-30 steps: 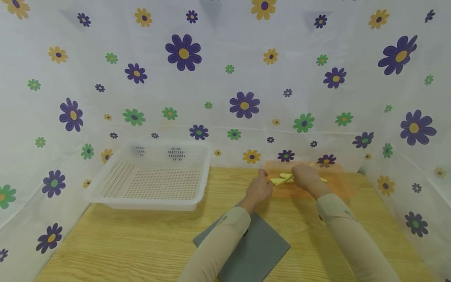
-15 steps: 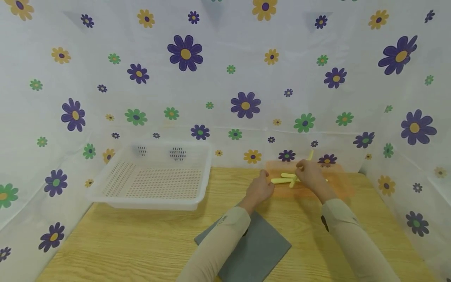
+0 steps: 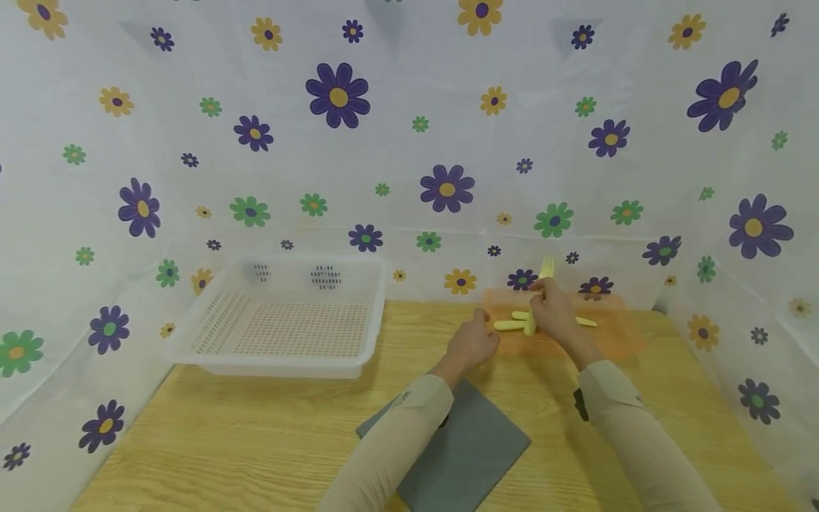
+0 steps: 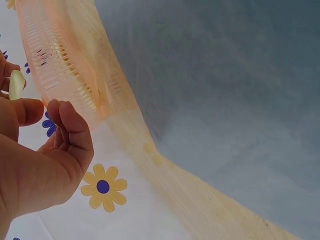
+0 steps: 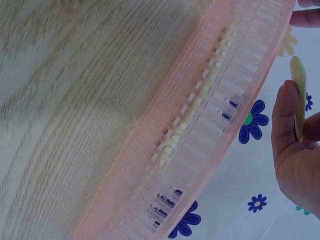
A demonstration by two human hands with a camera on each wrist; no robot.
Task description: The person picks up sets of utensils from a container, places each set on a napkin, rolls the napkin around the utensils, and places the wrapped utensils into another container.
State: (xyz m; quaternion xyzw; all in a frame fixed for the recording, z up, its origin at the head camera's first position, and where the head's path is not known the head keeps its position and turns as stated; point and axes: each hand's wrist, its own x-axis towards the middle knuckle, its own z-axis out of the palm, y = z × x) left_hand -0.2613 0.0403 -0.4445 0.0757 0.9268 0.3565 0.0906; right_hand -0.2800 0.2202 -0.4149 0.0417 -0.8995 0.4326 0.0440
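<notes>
A shallow, slotted orange basket [image 3: 623, 334] stands by the back wall on the right. My left hand [image 3: 472, 343] is at its left end, thumb and fingers pinching the rim; in the left wrist view the curled fingers [image 4: 75, 132] meet the basket corner. Over the basket my right hand [image 3: 555, 313] pinches a pale yellow fork [image 3: 547, 267], tines up and handle end down. The right wrist view shows the handle [image 5: 298, 80] between thumb and fingers. More yellow cutlery [image 3: 508, 325] lies in the basket, partly hidden behind the right hand.
A larger white slotted basket [image 3: 374, 341] stands at the back left. A grey folded cloth or mat [image 3: 473, 448] lies on the wooden table [image 3: 256, 441], partly under the left sleeve. Flower-patterned white sheeting [image 3: 397, 156] encloses the back and sides.
My right hand has raised the fork out of the lying cutlery and turned it from slanting to nearly upright, shifting slightly left. The left hand has stayed at the basket's end.
</notes>
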